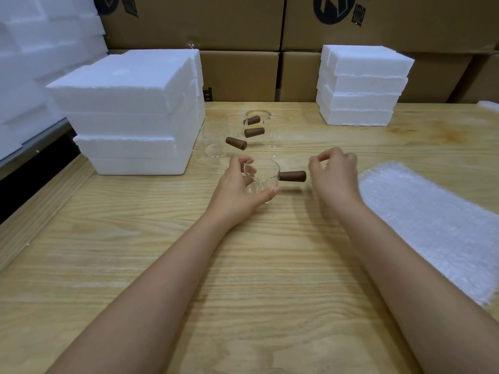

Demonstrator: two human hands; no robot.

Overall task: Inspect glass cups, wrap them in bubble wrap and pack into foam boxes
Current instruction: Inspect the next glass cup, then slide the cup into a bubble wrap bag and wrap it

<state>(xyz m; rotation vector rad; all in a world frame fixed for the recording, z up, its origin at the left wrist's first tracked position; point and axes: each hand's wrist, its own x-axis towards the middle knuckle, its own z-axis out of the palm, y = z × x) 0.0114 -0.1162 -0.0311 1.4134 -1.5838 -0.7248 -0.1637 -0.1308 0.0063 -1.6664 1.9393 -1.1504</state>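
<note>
A clear glass cup (pixel 266 175) with a brown wooden side handle (pixel 292 176) is held just above the wooden table (pixel 243 265). My left hand (pixel 237 190) grips its body, thumb under and fingers at the rim. My right hand (pixel 333 171) hovers just right of the handle with loosely curled fingers, holding nothing. Three more glass cups with brown handles (pixel 236 143) stand behind. A sheet of bubble wrap (pixel 432 220) lies flat on the right.
A tall stack of white foam boxes (pixel 129 112) stands at the left, a smaller stack (pixel 361 85) at the back right. Cardboard cartons (pixel 237 25) line the back. More foam (pixel 40 49) is piled far left.
</note>
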